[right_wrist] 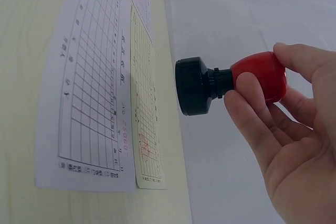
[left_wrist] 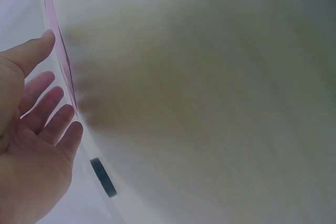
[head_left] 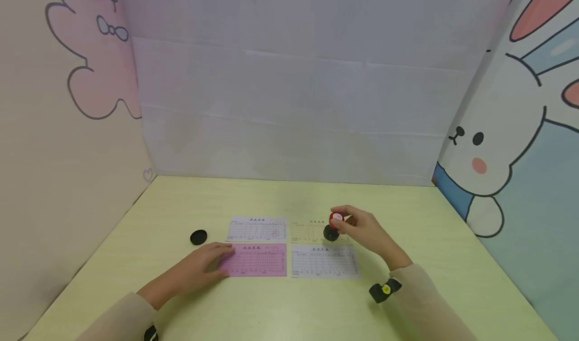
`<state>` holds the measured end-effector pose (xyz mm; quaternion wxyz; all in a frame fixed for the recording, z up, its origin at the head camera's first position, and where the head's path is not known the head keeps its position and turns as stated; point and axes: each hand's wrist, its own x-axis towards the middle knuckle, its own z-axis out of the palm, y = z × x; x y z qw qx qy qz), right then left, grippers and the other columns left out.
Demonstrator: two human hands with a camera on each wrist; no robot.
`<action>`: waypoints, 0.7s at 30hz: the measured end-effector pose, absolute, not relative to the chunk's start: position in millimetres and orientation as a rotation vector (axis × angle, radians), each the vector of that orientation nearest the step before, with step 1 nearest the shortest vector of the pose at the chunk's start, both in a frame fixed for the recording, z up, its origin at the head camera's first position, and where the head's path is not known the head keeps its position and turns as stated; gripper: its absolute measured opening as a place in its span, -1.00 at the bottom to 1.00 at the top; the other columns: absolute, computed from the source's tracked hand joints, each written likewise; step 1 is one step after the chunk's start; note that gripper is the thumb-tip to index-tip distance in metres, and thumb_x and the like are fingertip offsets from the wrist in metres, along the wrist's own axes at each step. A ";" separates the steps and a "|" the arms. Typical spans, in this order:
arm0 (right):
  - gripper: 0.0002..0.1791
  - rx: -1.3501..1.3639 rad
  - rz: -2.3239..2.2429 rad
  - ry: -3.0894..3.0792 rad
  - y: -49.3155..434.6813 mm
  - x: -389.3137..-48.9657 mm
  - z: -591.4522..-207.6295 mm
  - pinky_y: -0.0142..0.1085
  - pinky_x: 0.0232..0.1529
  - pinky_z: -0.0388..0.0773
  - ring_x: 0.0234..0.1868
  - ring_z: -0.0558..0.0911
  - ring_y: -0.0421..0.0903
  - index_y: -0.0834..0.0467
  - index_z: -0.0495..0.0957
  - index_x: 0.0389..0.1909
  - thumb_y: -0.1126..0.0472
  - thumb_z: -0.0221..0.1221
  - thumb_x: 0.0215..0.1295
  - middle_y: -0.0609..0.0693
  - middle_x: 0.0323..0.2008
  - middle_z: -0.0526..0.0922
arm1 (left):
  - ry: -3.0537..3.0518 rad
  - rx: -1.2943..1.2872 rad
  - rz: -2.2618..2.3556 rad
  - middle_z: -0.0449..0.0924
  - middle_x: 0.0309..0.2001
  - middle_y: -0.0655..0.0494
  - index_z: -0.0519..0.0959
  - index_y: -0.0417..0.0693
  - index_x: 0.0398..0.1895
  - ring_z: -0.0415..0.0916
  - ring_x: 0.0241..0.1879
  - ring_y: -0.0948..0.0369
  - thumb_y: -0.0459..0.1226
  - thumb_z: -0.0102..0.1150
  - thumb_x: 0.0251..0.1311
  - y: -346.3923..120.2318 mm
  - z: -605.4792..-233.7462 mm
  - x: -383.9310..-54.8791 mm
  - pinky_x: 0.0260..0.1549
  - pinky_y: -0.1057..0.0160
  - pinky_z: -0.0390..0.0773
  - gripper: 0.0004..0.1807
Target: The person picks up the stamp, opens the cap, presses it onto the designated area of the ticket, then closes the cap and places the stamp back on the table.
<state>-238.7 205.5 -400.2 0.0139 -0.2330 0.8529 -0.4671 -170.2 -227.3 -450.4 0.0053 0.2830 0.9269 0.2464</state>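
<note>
My right hand (head_left: 364, 229) pinches the red handle of a stamp (right_wrist: 260, 77) between thumb and fingertips. The stamp's round black base (right_wrist: 191, 86) hangs above the forms, over the yellow form (head_left: 300, 230) in the head view. A red mark shows on that yellow form in the right wrist view. Fingers relaxed, my left hand (head_left: 199, 268) rests at the left edge of the pink form (head_left: 260, 260). In front of the yellow form lies a white form (head_left: 323, 262). Another white form (head_left: 253, 229), bearing a red mark at its right, lies behind the pink one.
A round black cap (head_left: 198, 237) sits on the pale yellow table (head_left: 271, 311), left of the forms and beyond my left hand. White sheeting (head_left: 289, 105) stands behind the table. Walls with cartoon animals (head_left: 486, 155) close off both sides.
</note>
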 end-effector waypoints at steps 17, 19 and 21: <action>-0.54 -0.665 -1.454 2.597 202.8 -232.6 -401.0 -0.21 -0.11 0.60 -0.18 0.68 0.16 0.12 0.53 0.22 0.05 0.29 0.37 0.03 -0.12 0.66 | 2.958 0.817 0.692 0.41 0.32 -0.21 0.47 -0.29 0.30 0.33 0.30 -0.25 -0.09 0.32 0.29 -237.0 -448.7 -166.8 0.26 -0.29 0.32 -0.37; -0.54 -0.667 -1.454 2.581 201.4 -232.3 -400.6 -0.21 -0.12 0.60 -0.17 0.67 0.18 0.11 0.53 0.22 0.04 0.29 0.37 0.03 -0.11 0.65 | 2.950 0.838 0.682 0.42 0.31 -0.21 0.46 -0.31 0.30 0.33 0.29 -0.24 -0.09 0.31 0.30 -237.7 -449.1 -167.0 0.25 -0.28 0.33 -0.37; -0.54 -0.685 -1.457 2.569 199.6 -232.4 -400.5 -0.20 -0.12 0.61 -0.17 0.67 0.18 0.11 0.53 0.23 0.05 0.29 0.38 0.03 -0.11 0.65 | 2.945 0.855 0.664 0.41 0.31 -0.22 0.46 -0.33 0.30 0.32 0.30 -0.24 -0.09 0.29 0.31 -238.3 -448.5 -167.5 0.26 -0.29 0.31 -0.37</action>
